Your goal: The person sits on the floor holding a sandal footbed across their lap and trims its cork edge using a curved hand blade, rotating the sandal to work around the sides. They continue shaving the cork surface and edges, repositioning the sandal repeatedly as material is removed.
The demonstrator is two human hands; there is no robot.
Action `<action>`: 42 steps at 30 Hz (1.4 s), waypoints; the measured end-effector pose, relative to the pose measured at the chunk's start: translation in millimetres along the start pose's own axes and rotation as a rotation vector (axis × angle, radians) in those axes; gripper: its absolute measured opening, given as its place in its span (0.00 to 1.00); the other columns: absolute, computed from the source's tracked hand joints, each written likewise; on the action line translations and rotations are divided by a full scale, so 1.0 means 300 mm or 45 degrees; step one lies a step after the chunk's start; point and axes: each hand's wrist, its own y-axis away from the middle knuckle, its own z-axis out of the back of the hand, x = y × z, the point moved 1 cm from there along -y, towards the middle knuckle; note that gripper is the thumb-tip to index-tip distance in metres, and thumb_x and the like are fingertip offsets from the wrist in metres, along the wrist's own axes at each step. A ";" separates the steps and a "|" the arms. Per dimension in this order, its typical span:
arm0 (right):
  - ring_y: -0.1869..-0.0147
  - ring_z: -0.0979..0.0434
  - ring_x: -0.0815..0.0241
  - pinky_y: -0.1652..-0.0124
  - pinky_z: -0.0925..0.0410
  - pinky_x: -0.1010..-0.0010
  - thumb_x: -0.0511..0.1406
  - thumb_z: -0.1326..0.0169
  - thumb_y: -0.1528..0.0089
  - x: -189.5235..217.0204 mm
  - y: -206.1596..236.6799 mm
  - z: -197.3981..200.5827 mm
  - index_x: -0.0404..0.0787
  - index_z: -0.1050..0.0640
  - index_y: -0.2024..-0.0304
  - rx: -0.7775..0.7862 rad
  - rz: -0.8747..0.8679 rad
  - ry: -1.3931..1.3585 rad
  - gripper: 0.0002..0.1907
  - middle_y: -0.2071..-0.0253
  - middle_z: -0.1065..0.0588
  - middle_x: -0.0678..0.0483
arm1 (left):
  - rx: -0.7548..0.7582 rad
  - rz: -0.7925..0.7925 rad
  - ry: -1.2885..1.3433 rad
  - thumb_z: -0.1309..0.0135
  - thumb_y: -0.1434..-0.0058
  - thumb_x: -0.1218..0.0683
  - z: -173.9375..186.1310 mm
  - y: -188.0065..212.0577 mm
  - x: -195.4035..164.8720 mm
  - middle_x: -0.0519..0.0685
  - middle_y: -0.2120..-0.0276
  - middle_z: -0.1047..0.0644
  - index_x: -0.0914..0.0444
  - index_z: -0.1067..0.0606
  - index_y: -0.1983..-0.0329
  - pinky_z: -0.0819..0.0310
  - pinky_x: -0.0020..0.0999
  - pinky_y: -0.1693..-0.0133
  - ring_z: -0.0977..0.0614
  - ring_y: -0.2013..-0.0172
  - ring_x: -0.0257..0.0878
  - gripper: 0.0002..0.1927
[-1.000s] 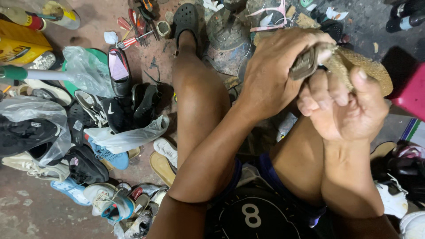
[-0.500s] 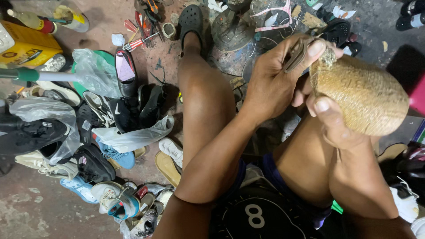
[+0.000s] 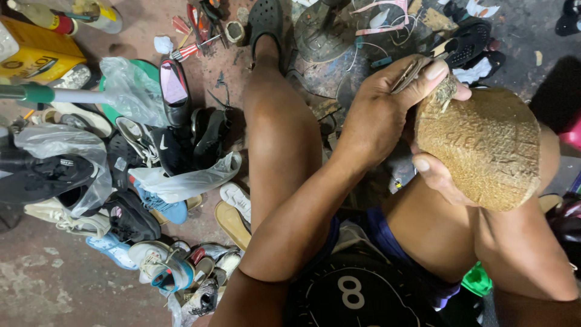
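Note:
My right hand (image 3: 439, 178) cups a tan, rough-textured shoe sole (image 3: 484, 145) from below, its flat underside turned up toward me over my right thigh. My left hand (image 3: 381, 121) reaches across to the sole's top edge. Its thumb and fingers pinch a thin grey-brown strip (image 3: 411, 71) that meets the frayed edge of the sole. Whether the strip is a tool or part of the shoe, I cannot tell.
A heap of worn shoes and sandals (image 3: 151, 181) covers the floor at left, with clear plastic bags (image 3: 130, 88) among them. A yellow container (image 3: 36, 45) stands far left. Red-handled tools (image 3: 187, 51) and a round metal stand (image 3: 327, 30) lie beyond my sandalled foot (image 3: 266, 21).
The sole has swung round from edge-on to its flat underside facing me, and lower to the right. My left hand has kept its pinch at the top edge.

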 end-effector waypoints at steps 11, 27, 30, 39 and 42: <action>0.65 0.26 0.52 0.61 0.31 0.63 0.56 0.72 0.26 0.037 -0.028 -0.033 0.44 0.33 0.85 0.191 0.478 -0.113 0.38 0.77 0.27 0.47 | -0.008 -0.203 -0.715 0.48 0.28 0.37 0.012 -0.019 -0.114 0.47 0.60 0.15 0.60 0.21 0.49 0.21 0.29 0.53 0.14 0.58 0.33 0.23; 0.65 0.26 0.55 0.63 0.32 0.70 0.61 0.73 0.19 0.107 -0.023 -0.035 0.38 0.26 0.78 0.299 0.249 -0.552 0.47 0.76 0.28 0.52 | 0.044 -0.629 -1.351 0.43 0.28 0.52 -0.002 0.003 -0.060 0.46 0.47 0.23 0.58 0.32 0.38 0.25 0.37 0.44 0.19 0.46 0.44 0.19; 0.63 0.27 0.53 0.63 0.31 0.66 0.57 0.71 0.22 0.093 -0.024 -0.048 0.38 0.26 0.78 0.272 0.300 -0.484 0.42 0.76 0.27 0.51 | -0.015 -0.674 -1.365 0.44 0.30 0.52 -0.018 -0.008 -0.053 0.48 0.47 0.23 0.59 0.31 0.38 0.28 0.42 0.42 0.20 0.46 0.46 0.20; 0.66 0.29 0.56 0.65 0.30 0.62 0.46 0.59 0.24 0.038 -0.019 -0.108 0.37 0.26 0.69 0.224 0.438 0.025 0.25 0.76 0.29 0.53 | -0.110 -0.733 -1.281 0.53 0.22 0.46 -0.006 -0.005 -0.026 0.46 0.42 0.22 0.55 0.30 0.36 0.41 0.42 0.27 0.22 0.39 0.42 0.16; 0.69 0.29 0.61 0.66 0.29 0.64 0.47 0.55 0.26 -0.004 -0.020 -0.130 0.36 0.28 0.63 0.164 0.549 0.418 0.21 0.75 0.31 0.54 | -0.114 -0.740 -1.060 0.58 0.18 0.43 0.007 -0.004 -0.017 0.48 0.41 0.22 0.58 0.33 0.33 0.36 0.39 0.30 0.21 0.41 0.41 0.20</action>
